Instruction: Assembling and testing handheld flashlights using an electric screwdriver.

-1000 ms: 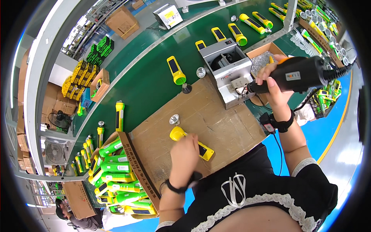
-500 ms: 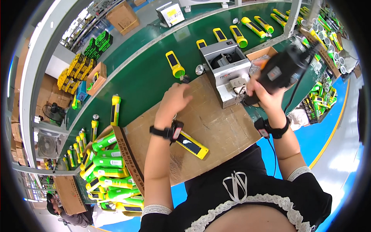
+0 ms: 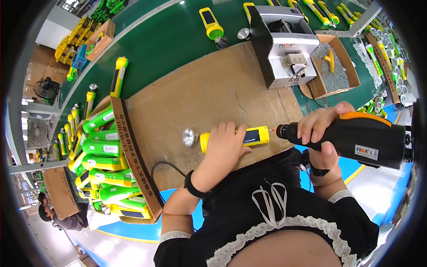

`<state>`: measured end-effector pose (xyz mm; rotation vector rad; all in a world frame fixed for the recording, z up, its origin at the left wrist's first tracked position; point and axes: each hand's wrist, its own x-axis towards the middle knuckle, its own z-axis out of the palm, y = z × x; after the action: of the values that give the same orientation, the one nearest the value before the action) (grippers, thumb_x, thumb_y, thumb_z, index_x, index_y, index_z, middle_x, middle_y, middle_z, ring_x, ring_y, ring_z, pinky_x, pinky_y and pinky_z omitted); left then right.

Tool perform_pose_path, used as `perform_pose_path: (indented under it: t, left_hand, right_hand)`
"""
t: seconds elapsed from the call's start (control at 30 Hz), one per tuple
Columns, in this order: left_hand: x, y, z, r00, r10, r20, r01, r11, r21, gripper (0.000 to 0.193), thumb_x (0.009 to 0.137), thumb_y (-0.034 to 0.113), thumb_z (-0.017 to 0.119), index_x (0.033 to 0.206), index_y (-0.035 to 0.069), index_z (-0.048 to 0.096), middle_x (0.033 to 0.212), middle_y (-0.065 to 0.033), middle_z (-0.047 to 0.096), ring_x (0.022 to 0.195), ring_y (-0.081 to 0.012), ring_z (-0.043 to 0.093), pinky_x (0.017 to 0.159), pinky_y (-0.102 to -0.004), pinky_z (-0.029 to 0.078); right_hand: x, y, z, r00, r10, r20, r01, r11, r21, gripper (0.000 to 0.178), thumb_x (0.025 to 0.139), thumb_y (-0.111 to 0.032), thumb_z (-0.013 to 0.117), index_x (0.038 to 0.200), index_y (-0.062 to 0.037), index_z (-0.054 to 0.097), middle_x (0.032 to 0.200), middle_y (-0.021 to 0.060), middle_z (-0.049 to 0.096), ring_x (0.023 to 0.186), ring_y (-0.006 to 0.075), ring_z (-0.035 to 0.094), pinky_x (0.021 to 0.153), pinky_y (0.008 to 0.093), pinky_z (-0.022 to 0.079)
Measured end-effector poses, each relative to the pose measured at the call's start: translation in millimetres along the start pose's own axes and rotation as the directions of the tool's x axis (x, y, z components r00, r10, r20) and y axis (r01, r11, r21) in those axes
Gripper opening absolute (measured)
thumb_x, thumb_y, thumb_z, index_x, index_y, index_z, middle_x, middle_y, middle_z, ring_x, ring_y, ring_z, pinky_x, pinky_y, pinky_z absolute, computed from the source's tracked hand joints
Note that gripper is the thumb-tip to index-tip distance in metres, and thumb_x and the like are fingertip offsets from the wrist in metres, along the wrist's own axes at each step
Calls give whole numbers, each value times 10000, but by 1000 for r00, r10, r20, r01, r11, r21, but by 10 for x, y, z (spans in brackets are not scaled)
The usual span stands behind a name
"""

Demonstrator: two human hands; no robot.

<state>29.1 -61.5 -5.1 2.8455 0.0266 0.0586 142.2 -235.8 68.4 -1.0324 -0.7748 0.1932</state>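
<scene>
My left hand (image 3: 225,146) is closed over the barrel of a yellow solar flashlight (image 3: 255,136) with a dark panel, which lies on its side on the cardboard sheet. A round silver lamp head (image 3: 190,138) sits at the flashlight's wide left end. In my right hand (image 3: 321,129) is a black electric screwdriver (image 3: 371,142) with an orange strip, held level. Its tip points left at the flashlight's narrow end, close to it; I cannot tell whether they touch.
A grey screw-feeding machine (image 3: 284,49) stands beyond the cardboard sheet (image 3: 200,89), beside a cardboard box of small screws (image 3: 351,80) with a yellow piece on them. At left, a carton (image 3: 133,164) holds several green and yellow flashlights. More flashlights (image 3: 211,24) lie across the green table.
My right hand has brought the screwdriver from beside the machine down to the flashlight's end. My left hand has come back across the cardboard and taken hold of the flashlight. The view has shifted.
</scene>
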Motion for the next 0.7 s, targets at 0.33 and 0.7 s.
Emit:
perform_pose_path:
  t: [0.33, 0.7]
  left_hand:
    - [-127, 125, 161, 996, -54, -72, 58, 997, 47, 537, 654, 314, 749, 1043, 28, 514, 863, -100, 482, 827, -254, 483, 711, -365, 374]
    - [-124, 134, 142, 997, -72, -35, 75, 995, 70, 497, 663, 318, 736, 1012, 39, 518, 857, -96, 488, 839, -256, 487, 726, -365, 370]
  right_hand:
    - [-43, 152, 67, 1000, -16, 9, 17, 999, -46, 617, 792, -267, 682, 1222, -68, 288, 714, 22, 475, 624, 161, 523, 627, 324, 466]
    - [-5, 407, 48, 992, 19, 125, -17, 1000, -16, 494, 812, -117, 608, 1179, -19, 292, 697, 57, 506, 625, 171, 532, 627, 309, 459]
